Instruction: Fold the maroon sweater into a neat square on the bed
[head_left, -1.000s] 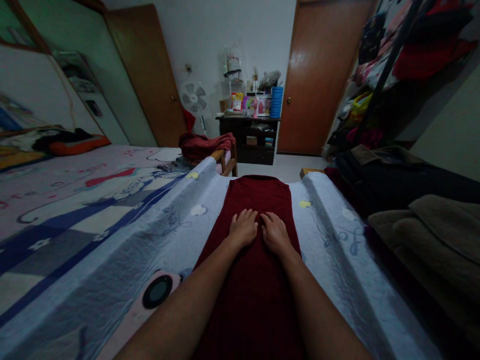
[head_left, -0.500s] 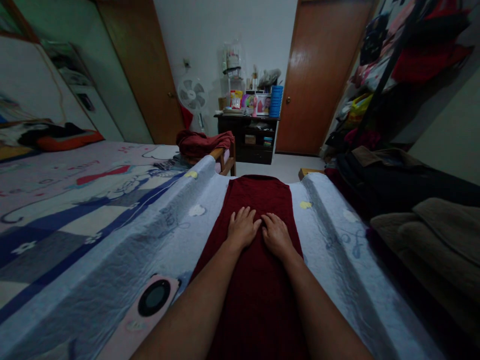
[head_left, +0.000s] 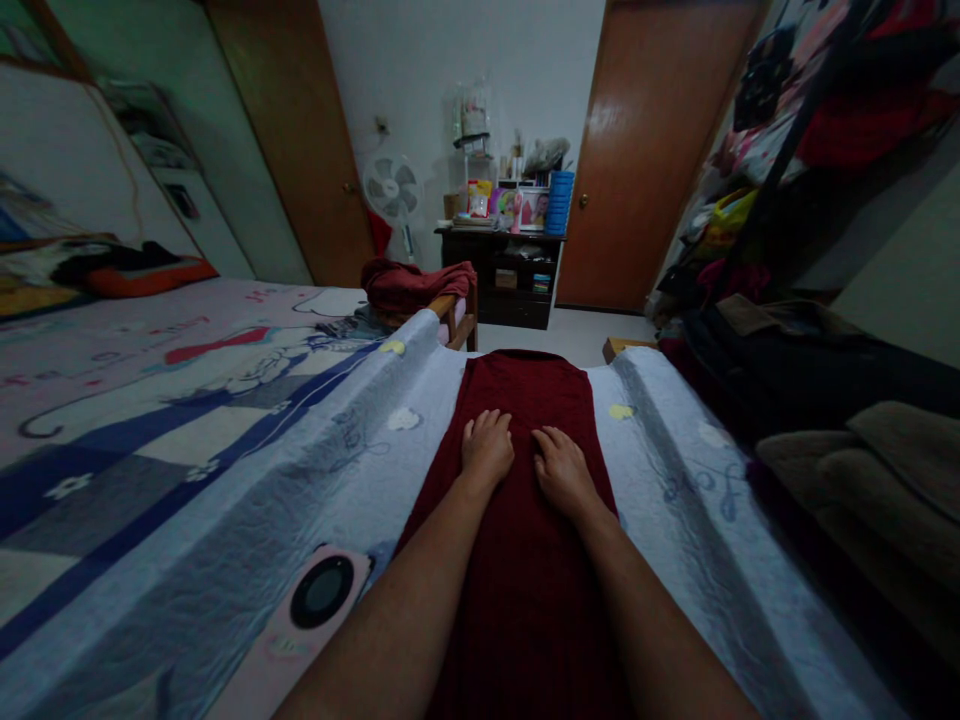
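Observation:
A dark red garment (head_left: 536, 590) lies flat and lengthwise on the pale blue bedding (head_left: 360, 500), its far edge near the end of the bed. My left hand (head_left: 487, 447) rests palm down on its upper part, left of the middle, fingers laid on the cloth. To the right, my right hand (head_left: 562, 468) also lies on the cloth, fingers slightly bent and spread. Neither hand holds anything, and a strip of red cloth shows between them. Beside my left forearm is a pink phone-like object (head_left: 319, 600) with a round black part.
Folded dark clothes (head_left: 810, 370) and a brown folded pile (head_left: 870, 480) stand along the right. At the bed's far left corner, a reddish cloth (head_left: 412, 285) lies by a wooden post. Beyond are a fan (head_left: 394, 187) and a dark cabinet (head_left: 499, 285).
My hands have moved slightly apart on the red garment, the right one shifting rightward. The whole view has shifted a little, so the room appears further right.

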